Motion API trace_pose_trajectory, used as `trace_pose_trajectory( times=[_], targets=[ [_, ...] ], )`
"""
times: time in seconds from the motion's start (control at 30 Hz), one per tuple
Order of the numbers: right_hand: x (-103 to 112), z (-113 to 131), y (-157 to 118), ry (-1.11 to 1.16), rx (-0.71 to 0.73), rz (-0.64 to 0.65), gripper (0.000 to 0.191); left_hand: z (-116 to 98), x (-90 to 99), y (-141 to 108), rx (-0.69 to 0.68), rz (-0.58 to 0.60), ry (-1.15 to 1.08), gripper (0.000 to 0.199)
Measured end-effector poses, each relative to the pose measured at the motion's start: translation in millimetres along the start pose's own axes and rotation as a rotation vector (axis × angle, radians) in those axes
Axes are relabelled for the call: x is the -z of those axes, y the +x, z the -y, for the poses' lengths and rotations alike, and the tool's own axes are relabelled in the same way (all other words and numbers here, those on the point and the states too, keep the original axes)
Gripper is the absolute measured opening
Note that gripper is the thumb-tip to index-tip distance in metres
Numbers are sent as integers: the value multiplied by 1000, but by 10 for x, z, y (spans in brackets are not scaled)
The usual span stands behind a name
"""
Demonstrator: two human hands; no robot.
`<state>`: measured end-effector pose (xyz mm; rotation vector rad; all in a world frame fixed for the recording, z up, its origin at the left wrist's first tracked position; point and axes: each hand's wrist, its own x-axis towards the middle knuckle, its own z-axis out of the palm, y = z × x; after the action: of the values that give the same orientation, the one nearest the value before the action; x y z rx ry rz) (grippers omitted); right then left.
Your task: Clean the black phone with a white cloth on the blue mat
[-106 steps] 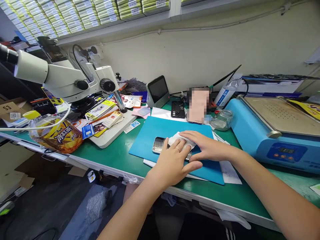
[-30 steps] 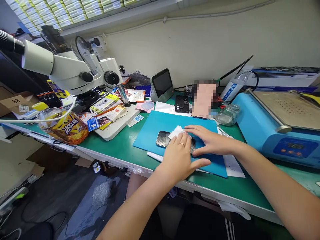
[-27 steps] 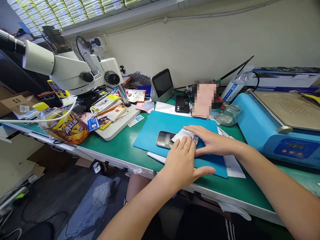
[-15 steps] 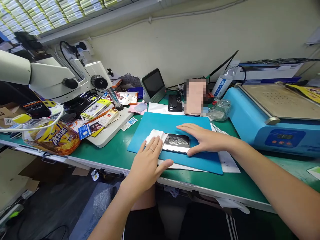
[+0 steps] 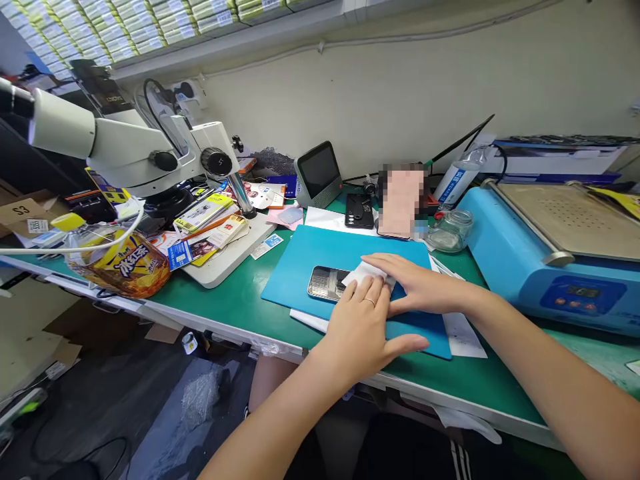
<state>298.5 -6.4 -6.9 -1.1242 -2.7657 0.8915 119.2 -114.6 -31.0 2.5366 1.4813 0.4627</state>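
Pressing with the bare left hand (image 5: 361, 327) on a crumpled white tissue (image 5: 361, 272) over a dark, glossy rectangular phone (image 5: 325, 283).
The left grip lies flat, fingers side by side on the tissue, thumb splayed, clamped round nothing; the bare right hand (image 5: 423, 283) has thumb and fingers apart about the phone's covered right end, though whether they clamp it cannot be told. This looks like a wiping step; another stroke would call for even fingertip pressure and a steadied phone. The phone rests on a bright blue rectangular mat (image 5: 310, 250) on the green tabletop (image 5: 235, 293), a black handset with camera lenses (image 5: 359, 212) beyond.
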Motion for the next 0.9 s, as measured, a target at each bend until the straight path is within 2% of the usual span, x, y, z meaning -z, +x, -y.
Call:
trace_pose_trajectory(
  times=[0.1, 0.2, 0.3, 0.37, 0.47, 0.57, 0.73, 0.9],
  targets=[
    [0, -3, -2, -6, -11, 5, 110, 56, 50, -170, -23, 35, -19, 89],
    [4, -11, -3, -5, 0, 1, 111, 211, 142, -401, -31, 51, 5, 82],
    [9, -25, -2, -6, 10, 15, 112, 416, 213, -588, 57, 37, 80, 75],
    [12, -32, -2, -11, 6, 27, 113, 539, 229, -636, 111, 33, 125, 72],
    [14, -31, -3, -13, -3, 29, 112, 627, 210, -568, 153, 33, 154, 77],
    [20, -8, -3, -17, -12, 31, 114, 559, 165, -376, 172, 28, 146, 86],
    [24, 28, -1, -2, -23, 19, 112, 226, 75, -41, 81, 30, 61, 94],
    [1, 1, -4, -4, 11, -4, 106, 11, 20, -18, 4, 8, -3, 92]
  ],
)
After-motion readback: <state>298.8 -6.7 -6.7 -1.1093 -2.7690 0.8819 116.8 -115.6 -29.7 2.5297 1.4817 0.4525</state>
